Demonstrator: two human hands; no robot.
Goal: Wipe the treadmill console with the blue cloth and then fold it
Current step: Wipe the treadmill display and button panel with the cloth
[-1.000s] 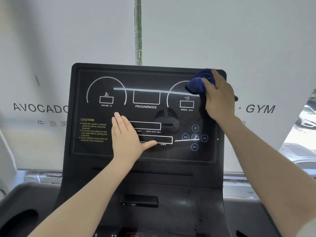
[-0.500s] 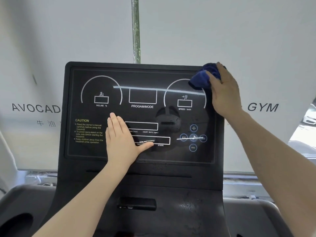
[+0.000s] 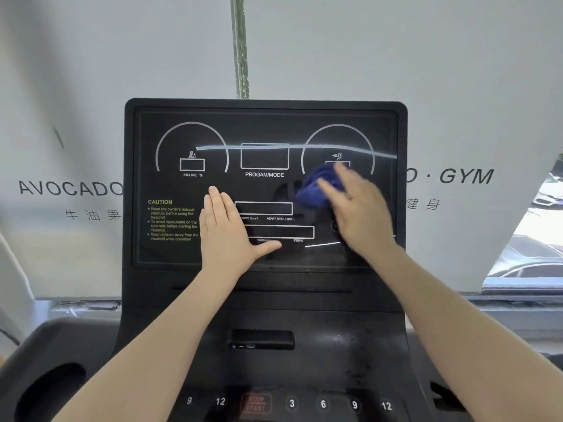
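Observation:
The black treadmill console (image 3: 170,123) stands upright in front of me, with white gauge arcs and yellow caution text. My right hand (image 3: 359,214) presses a bunched blue cloth (image 3: 313,190) against the right middle of the panel, below the speed gauge; the hand is blurred by motion. My left hand (image 3: 225,229) lies flat and open on the panel's lower middle, fingers together and pointing up, thumb out to the right, holding nothing.
Below the panel sits a dark slot (image 3: 262,339) and a row of number buttons (image 3: 292,403). A cup recess (image 3: 51,391) lies at the lower left. A white wall (image 3: 70,187) with "AVOCADO · GYM" lettering is behind. A window with parked cars (image 3: 536,251) shows at right.
My right hand has swept the blue cloth down and left from the console's top right corner to the middle right of the panel. My left hand stays flat in place.

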